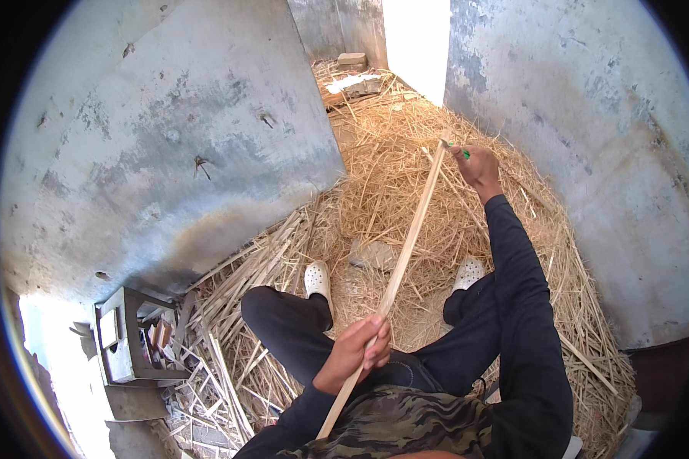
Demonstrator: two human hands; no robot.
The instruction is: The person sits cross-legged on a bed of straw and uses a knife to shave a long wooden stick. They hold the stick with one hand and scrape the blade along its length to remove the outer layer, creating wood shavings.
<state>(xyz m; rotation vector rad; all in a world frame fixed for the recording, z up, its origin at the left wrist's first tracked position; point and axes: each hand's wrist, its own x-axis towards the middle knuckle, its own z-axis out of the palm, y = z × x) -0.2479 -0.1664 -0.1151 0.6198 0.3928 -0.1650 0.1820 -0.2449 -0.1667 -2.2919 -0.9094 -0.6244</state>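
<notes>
I'm sitting on straw (406,183) with my legs apart, and I'm holding a long thin wooden stick (409,241) out in front of me, running from my lap up toward the far end of the straw pile. My left hand (357,350) is wrapping its grip closed around the lower part of the stick. My right hand (478,164) is reaching to the stick's top end, grip closed on a small green tool (462,151) that's touching the tip. White clogs (318,278) are resting on the straw. A grey metal box (126,336) is sitting by the left wall.
</notes>
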